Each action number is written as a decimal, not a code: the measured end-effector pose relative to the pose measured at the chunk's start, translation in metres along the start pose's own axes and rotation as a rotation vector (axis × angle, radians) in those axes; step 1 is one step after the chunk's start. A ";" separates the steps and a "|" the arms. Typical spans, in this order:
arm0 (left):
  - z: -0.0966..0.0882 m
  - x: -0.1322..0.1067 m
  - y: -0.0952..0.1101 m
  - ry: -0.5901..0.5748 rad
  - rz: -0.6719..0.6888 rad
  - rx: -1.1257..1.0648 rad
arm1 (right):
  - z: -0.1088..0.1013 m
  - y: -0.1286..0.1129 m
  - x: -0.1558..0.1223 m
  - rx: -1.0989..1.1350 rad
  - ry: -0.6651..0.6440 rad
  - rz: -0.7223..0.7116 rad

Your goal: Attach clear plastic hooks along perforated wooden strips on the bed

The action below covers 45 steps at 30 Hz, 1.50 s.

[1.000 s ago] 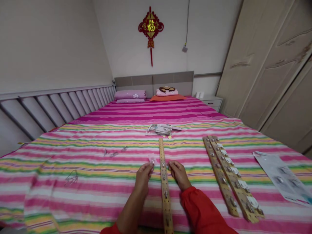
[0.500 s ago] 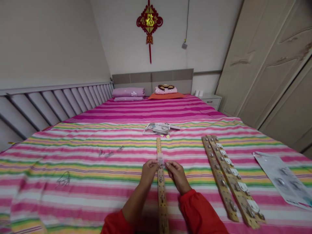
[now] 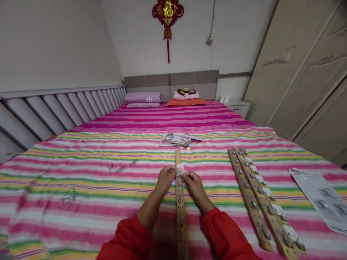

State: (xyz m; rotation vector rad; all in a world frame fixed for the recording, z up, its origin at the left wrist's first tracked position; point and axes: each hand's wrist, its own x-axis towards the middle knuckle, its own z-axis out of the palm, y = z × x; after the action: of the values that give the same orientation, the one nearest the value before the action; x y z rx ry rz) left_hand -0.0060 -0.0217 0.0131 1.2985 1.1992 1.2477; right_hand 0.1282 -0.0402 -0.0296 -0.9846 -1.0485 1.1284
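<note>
A long wooden strip (image 3: 179,202) with metal hooks along it lies lengthwise on the striped bedspread (image 3: 94,187) in front of me. My left hand (image 3: 166,179) and my right hand (image 3: 193,183) meet over its far part. Both pinch a small clear and white sticky piece (image 3: 180,169) between thumb and fingertips, just above the strip. Red sleeves cover both forearms.
Two more wooden strips (image 3: 260,198) with hooks and white pads lie side by side to the right. A plastic sheet (image 3: 322,198) lies at the far right. A heap of clear packets (image 3: 177,139) sits beyond the strip. Loose small metal hooks (image 3: 120,167) lie to the left. Pillows (image 3: 143,98) rest at the headboard.
My left hand brought the small piece from left of the strip to above it. Both hands then moved a little farther along the strip and now pinch the piece together.
</note>
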 end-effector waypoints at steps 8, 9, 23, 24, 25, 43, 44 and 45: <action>0.003 0.031 -0.013 0.021 -0.050 -0.012 | 0.000 0.005 0.026 -0.117 0.009 -0.017; 0.004 0.032 -0.016 0.026 -0.055 -0.011 | 0.000 0.006 0.027 -0.134 0.013 -0.020; 0.005 0.032 -0.035 0.076 -0.117 -0.017 | 0.000 0.011 0.025 -0.236 -0.007 -0.036; 0.005 0.031 -0.035 0.079 -0.117 -0.017 | 0.000 0.010 0.024 -0.239 -0.008 -0.038; 0.005 0.030 -0.035 0.082 -0.118 -0.018 | 0.000 0.010 0.024 -0.244 -0.007 -0.039; 0.006 0.034 -0.047 0.124 -0.156 -0.023 | 0.000 0.011 0.022 -0.303 -0.010 -0.053; 0.007 0.035 -0.047 0.130 -0.163 -0.014 | 0.000 0.011 0.022 -0.305 -0.007 -0.052; 0.007 0.036 -0.047 0.133 -0.172 -0.003 | 0.000 0.011 0.022 -0.308 -0.005 -0.051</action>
State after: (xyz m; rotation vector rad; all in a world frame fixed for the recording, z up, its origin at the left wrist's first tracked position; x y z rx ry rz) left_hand -0.0006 0.0184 -0.0315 1.0983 1.3730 1.2246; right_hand 0.1283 -0.0167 -0.0366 -1.1895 -1.2695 0.9445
